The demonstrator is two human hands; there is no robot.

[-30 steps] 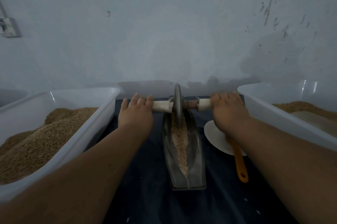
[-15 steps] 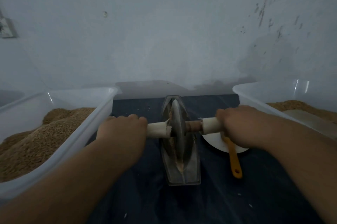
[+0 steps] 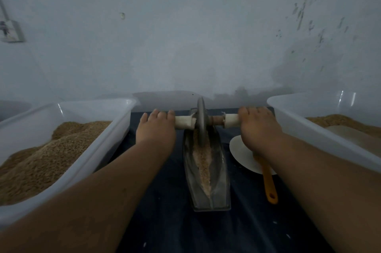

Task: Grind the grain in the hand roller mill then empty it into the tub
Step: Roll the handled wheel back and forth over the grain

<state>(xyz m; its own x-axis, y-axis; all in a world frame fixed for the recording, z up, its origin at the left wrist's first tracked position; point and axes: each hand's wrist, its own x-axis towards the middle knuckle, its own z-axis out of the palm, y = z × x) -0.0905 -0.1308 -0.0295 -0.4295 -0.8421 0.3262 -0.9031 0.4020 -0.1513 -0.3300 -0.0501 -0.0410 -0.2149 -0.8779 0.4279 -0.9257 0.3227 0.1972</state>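
The hand roller mill has a grey metal wheel (image 3: 201, 120) on a wooden axle with white-wrapped handles. It stands at the far end of a long boat-shaped metal trough (image 3: 218, 170) on the dark cloth. A strip of pale ground grain (image 3: 203, 160) lies along the trough's groove. My left hand (image 3: 155, 129) presses on the left handle (image 3: 184, 124) with its fingers stretched forward over it. My right hand (image 3: 258, 127) grips the right handle (image 3: 231, 121), fingers bent over it. A white tub (image 3: 115, 129) heaped with brown grain sits to the left.
A second white tub (image 3: 292, 116) holding brown grain stands at the right. Between it and the trough lie a white plate (image 3: 241, 153) and an orange-handled tool (image 3: 269, 184). A pale wall rises just behind the mill.
Half a second ago the wheel was pulled back near the trough's middle. Both hands have pushed it forward to the far end, uncovering the ground grain in the groove.
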